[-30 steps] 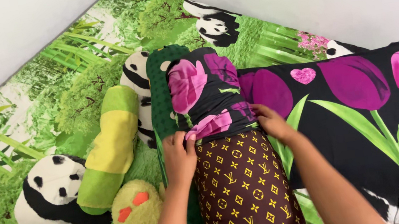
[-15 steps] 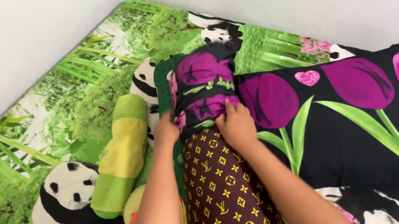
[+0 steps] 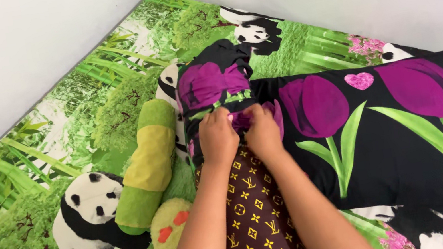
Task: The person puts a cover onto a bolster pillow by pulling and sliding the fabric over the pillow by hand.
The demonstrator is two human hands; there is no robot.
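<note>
The bolster (image 3: 249, 219), brown with yellow emblems, lies lengthwise on the bed (image 3: 36, 162), its far end inside a black tulip-print cover (image 3: 210, 83) whose open edge is bunched across the bolster's top. Judging from that, the cover could snag or twist: the gathered cloth sits in a thick ridge, and uneven pull from one side might skew it or let the edge slip free. The bolster is round and could also roll toward the green-and-yellow bolster (image 3: 146, 164) just left of it.

Both forearms reach forward side by side over the brown bolster. The left hand (image 3: 217, 136) and right hand (image 3: 263, 130) meet at the cover's edge, knuckles up, fingers curled down and pinching the bunched fabric. A matching tulip pillow (image 3: 407, 133) lies right of the bolster, touching it; a yellow plush toy (image 3: 165, 239) lies near its left side.
</note>
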